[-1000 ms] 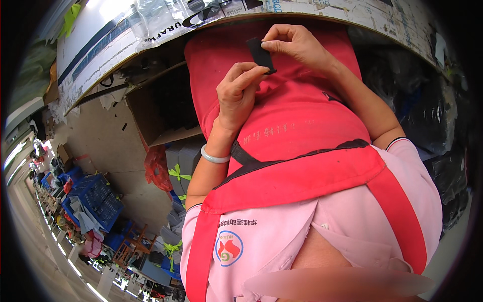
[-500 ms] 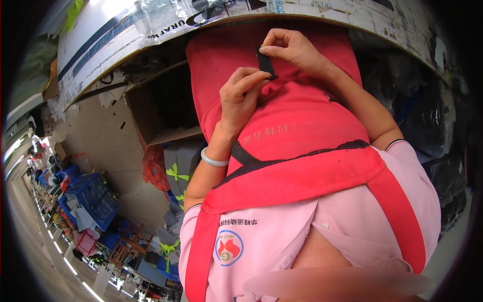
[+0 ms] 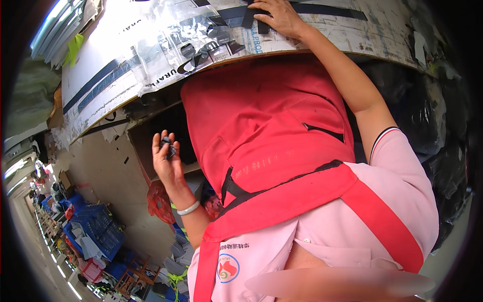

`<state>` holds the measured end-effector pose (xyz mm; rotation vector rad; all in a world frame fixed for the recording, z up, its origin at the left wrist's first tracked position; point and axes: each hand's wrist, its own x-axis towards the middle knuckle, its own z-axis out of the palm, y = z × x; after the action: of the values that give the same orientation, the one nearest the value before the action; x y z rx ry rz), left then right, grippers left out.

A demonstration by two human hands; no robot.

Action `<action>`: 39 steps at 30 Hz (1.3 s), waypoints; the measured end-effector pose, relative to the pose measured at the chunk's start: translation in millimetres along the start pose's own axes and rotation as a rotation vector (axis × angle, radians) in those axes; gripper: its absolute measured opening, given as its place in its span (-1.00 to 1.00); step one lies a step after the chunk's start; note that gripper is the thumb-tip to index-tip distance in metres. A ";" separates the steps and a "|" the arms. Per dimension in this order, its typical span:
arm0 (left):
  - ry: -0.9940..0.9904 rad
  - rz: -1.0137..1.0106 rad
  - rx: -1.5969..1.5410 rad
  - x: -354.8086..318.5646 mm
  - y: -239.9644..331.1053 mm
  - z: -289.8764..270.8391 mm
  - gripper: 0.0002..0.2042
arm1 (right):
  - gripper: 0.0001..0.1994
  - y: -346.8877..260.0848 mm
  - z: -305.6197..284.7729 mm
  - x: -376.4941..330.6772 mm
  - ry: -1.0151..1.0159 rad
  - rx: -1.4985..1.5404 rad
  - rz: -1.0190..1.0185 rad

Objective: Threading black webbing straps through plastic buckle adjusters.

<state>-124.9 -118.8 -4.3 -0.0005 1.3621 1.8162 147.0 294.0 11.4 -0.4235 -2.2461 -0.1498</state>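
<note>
My left hand [image 3: 166, 163] is held out to the left of my red apron [image 3: 266, 126], below the table edge. Its fingers pinch a small dark piece [image 3: 168, 147], and a silver bracelet [image 3: 188, 208] sits on that wrist. My right hand [image 3: 279, 17] reaches up onto the worktable [image 3: 126, 65] and presses flat on a black strip [image 3: 250, 17] lying among other black strips. A short dark slit shows on the apron front.
Clear plastic film and black tape pieces cover the tabletop. Under the table is an open cardboard box [image 3: 151, 132]. A red bag [image 3: 160, 201] and blue crates [image 3: 100, 231] stand on the floor at left. Black bags [image 3: 427, 116] pile up at right.
Both hands were together at the apron's top, handling a black piece. Now my left hand has dropped to the left with a small dark piece, and my right hand has reached up onto the table.
</note>
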 end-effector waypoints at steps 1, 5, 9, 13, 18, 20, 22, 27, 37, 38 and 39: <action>-0.063 -0.041 -0.017 2.0 -10.4 10.0 -0.54 | -0.69 3.4 3.2 -8.0 0.020 -0.025 -0.026; -0.143 -0.095 -0.036 -6.4 -34.7 46.8 -0.58 | -0.53 -37.3 -25.0 -34.9 -0.441 0.116 0.261; -0.307 -0.058 0.144 -6.9 -46.4 83.8 -0.60 | -0.55 -62.0 -46.2 -52.8 -0.388 0.165 0.282; -0.459 -0.142 0.182 -4.5 -47.7 114.7 -0.67 | -0.70 -53.4 -45.5 -51.5 -0.360 0.301 0.349; -0.495 -0.126 0.128 -10.7 -55.0 149.6 -0.68 | -0.80 -48.7 -40.1 -47.1 -0.293 0.402 0.335; -0.545 -0.228 0.031 -16.1 -55.3 154.5 -0.63 | -0.80 -43.3 -35.1 -42.4 -0.146 0.337 0.189; -0.532 -0.240 0.025 -16.7 -59.4 153.2 -0.62 | -0.84 -40.8 -39.5 -31.3 -0.117 0.482 0.495; -0.515 -0.172 0.136 -18.5 -63.4 146.9 -0.62 | -0.85 -57.8 -48.3 1.8 -0.079 0.577 0.461; -0.503 -0.026 0.169 -16.1 -74.5 148.8 -0.78 | -0.87 -58.9 -46.6 14.0 0.070 0.378 0.423; -0.498 -0.026 0.170 -13.5 -75.4 147.3 -0.78 | -0.87 -61.2 -45.1 19.2 0.069 0.384 0.424; -0.530 -0.089 0.133 -10.9 -76.4 145.1 -0.81 | -0.88 -64.3 -42.4 24.8 0.195 0.715 0.512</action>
<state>-4.5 -7.0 -0.4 0.4521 1.0756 1.5038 140.0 229.6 59.9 -0.5361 -1.7770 0.8153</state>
